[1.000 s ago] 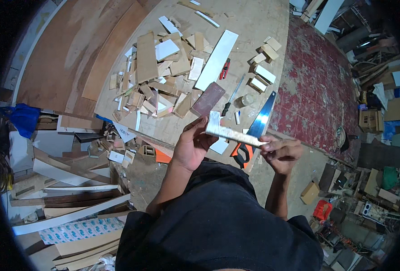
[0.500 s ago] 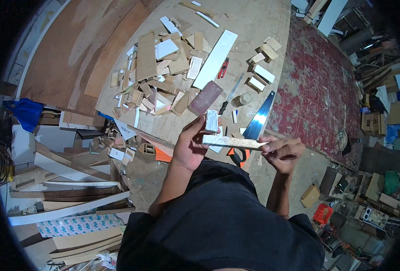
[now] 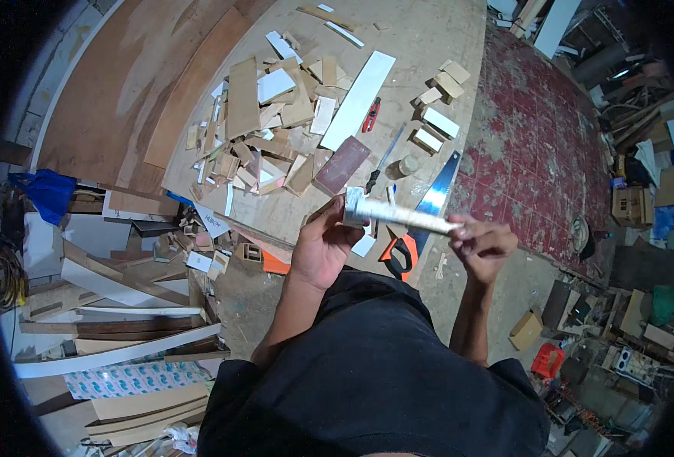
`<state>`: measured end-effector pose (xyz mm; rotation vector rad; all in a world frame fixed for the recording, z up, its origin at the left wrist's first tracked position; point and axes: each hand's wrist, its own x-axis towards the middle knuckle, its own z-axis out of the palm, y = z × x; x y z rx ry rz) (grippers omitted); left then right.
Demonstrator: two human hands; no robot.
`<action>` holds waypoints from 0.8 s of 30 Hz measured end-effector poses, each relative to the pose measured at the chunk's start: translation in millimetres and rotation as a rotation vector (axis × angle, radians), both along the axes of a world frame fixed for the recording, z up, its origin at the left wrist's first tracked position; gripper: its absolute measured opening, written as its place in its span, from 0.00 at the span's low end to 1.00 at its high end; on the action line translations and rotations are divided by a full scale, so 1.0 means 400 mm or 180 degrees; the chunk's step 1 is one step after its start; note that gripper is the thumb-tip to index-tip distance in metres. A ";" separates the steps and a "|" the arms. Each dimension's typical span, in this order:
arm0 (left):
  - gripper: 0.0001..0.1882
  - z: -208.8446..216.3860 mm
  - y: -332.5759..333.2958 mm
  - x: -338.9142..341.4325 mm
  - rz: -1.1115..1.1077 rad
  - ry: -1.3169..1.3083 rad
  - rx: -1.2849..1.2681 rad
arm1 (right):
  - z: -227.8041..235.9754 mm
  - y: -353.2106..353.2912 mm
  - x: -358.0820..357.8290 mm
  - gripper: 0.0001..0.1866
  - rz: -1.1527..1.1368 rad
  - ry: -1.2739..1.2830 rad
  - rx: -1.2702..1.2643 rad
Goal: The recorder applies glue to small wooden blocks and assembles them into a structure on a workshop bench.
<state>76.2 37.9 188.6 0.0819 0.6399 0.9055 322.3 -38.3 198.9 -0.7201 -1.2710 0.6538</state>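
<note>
My left hand grips a small white-faced wooden block between thumb and fingers, above the near edge of the worktable. A flat, pale wooden strip is pinched at its right end by my right hand. The strip is smeared by motion and lies almost level, its left end over or against the block; whether they touch I cannot tell. Beneath the strip are a handsaw with an orange-and-black handle and a small white piece.
A heap of wood offcuts covers the left of the worktable. Near it lie a long white board, a brown sanding block, a red cutter, a file and a small jar. Several blocks stand right.
The strip's left end has swung up from below the block to its face, and its right end has risen slightly with my right hand. My left hand stays nearly still.
</note>
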 end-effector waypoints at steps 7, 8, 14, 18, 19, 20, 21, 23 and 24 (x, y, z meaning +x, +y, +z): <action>0.17 -0.019 0.008 -0.018 -0.0223 -0.0273 0.0309 | -0.018 0.015 -0.010 0.07 -0.0041 -0.0168 -0.0054; 0.17 -0.013 0.010 -0.017 -0.0151 -0.0294 0.0267 | -0.017 0.004 -0.013 0.07 0.0008 -0.0102 -0.0040; 0.18 -0.005 0.015 -0.024 -0.0269 -0.0434 0.0357 | -0.021 0.006 -0.028 0.08 -0.0258 0.0191 0.0185; 0.18 -0.018 0.005 -0.023 -0.0304 -0.0293 0.0553 | 0.012 0.040 -0.046 0.08 -0.0058 -0.0239 0.0058; 0.18 -0.010 0.004 -0.021 -0.0245 -0.0260 0.0532 | 0.020 0.039 -0.048 0.08 -0.0055 -0.0235 0.0063; 0.18 -0.002 0.005 -0.020 -0.0184 -0.0227 0.0509 | 0.029 0.032 -0.049 0.08 0.0077 -0.0243 0.0025; 0.18 0.006 0.007 -0.021 -0.0177 -0.0223 0.0512 | 0.033 0.025 -0.050 0.08 0.0211 -0.0252 -0.0014; 0.18 0.020 0.006 -0.019 -0.0159 0.0179 0.0288 | 0.032 0.015 -0.041 0.09 0.0231 -0.0202 0.0023; 0.17 0.019 0.007 -0.029 -0.0227 -0.0028 0.0354 | 0.028 0.014 -0.037 0.09 0.0248 -0.0068 0.0087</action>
